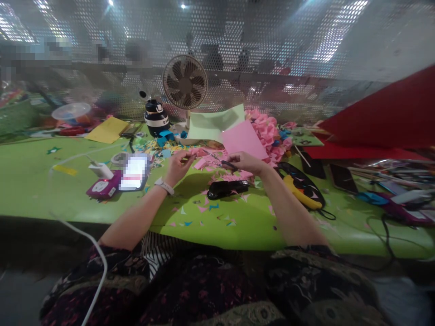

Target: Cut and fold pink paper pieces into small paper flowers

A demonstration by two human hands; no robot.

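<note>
Head view: in the middle of the frame, the left hand has its thumb and fingertips pinched narrow, apparently on a small pink paper piece, though blur hides its outline. Just to the right, the right hand is closed around the dark handles of the scissors, blades pointing left toward that piece; the facing grips probably let the paper be steadied while the blades are guided. Both forearms reach over the edge of the green table, likely for support. Behind the right hand, a pink paper sheet leans by heaped pink paper petals, perhaps kept within reach. The black stapler lies below and between the hands, seemingly handy to either. At centre left, a lit phone lies against a purple extension block, presumably for viewing.
</note>
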